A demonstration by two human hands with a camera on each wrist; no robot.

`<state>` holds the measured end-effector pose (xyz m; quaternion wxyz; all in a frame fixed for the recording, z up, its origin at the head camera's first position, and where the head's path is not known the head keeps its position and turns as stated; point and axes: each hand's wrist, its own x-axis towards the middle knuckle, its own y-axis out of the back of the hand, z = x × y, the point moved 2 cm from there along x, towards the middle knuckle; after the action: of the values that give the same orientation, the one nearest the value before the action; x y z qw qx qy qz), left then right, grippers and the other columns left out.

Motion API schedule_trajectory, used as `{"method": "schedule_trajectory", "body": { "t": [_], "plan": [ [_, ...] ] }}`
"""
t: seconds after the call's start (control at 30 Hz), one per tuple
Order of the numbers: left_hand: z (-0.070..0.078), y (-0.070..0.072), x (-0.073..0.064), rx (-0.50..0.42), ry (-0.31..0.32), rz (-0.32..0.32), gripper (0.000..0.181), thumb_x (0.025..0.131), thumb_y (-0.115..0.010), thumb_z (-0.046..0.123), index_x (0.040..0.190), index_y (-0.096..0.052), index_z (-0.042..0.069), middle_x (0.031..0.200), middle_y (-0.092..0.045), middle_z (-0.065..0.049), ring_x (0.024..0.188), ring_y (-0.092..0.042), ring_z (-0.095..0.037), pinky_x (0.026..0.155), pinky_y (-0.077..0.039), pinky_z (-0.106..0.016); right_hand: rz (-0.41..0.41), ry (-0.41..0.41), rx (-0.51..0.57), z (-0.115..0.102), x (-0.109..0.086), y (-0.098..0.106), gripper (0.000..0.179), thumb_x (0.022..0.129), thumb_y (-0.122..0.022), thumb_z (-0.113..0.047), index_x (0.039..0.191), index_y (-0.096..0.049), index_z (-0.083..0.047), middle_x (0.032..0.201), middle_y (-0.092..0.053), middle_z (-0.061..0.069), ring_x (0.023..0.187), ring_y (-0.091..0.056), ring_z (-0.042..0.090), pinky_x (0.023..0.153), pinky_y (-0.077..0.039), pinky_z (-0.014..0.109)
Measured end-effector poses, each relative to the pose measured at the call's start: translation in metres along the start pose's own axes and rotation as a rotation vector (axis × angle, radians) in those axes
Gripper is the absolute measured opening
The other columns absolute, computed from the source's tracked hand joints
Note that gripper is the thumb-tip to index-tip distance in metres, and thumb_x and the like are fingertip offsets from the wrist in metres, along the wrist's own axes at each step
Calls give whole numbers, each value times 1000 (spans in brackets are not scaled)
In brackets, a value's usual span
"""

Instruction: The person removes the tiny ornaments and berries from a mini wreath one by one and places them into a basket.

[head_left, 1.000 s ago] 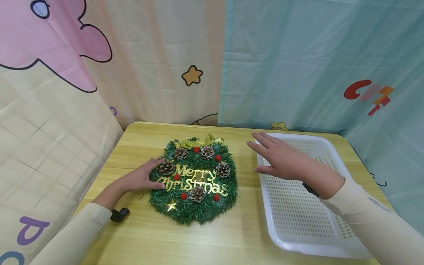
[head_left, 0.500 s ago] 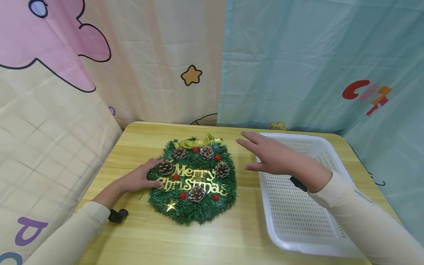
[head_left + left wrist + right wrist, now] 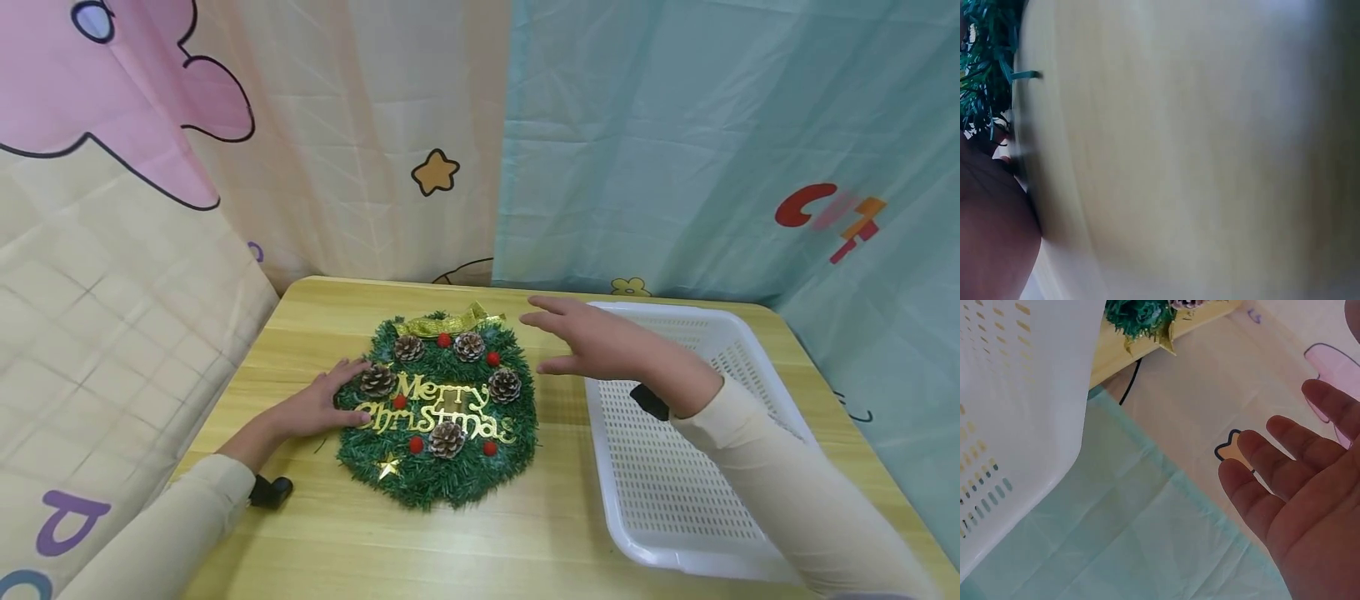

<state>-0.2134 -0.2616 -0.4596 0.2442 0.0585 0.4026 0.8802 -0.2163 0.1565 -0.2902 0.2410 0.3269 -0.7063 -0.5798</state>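
The left hand (image 3: 318, 404) lies loosely on the edge of a green, tinsel-like, roughly round wreath (image 3: 438, 371), at its nine o'clock, thumb and fingers spread apart; it is the nearer hand. The right hand (image 3: 600, 337) hovers off the wreath's two o'clock, fingers extended, holding nothing; the wreath lies toward its eight o'clock. With no clear long axis, the wreath sits flat on the pale wood-grain table (image 3: 480, 550), its gold lettering (image 3: 427, 414) running nine to three. Beyond, toward three o'clock, stands a white perforated plastic basket (image 3: 609, 492).
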Motion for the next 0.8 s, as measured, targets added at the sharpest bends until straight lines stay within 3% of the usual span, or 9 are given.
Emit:
{"method": "schedule_trajectory", "body": {
  "t": [0.33,0.8],
  "plan": [
    [-3,-1,1,-13,16,0,93,87,-75,44,158,-24,12,165,-8,-16,148,1,-44,112,2,-69,-38,10,63,1,14,-2,66,92,-73,-34,147,-48,-8,157,-33,17,141,-36,38,108,-38,53],
    [-3,-2,2,-23,10,5,94,87,-76,44,158,-25,11,164,-9,-20,148,0,-46,112,2,-69,-83,-13,191,9,37,-8,65,90,-76,-31,146,-50,-10,151,-43,13,140,-38,32,110,-36,50]
  ]
}}
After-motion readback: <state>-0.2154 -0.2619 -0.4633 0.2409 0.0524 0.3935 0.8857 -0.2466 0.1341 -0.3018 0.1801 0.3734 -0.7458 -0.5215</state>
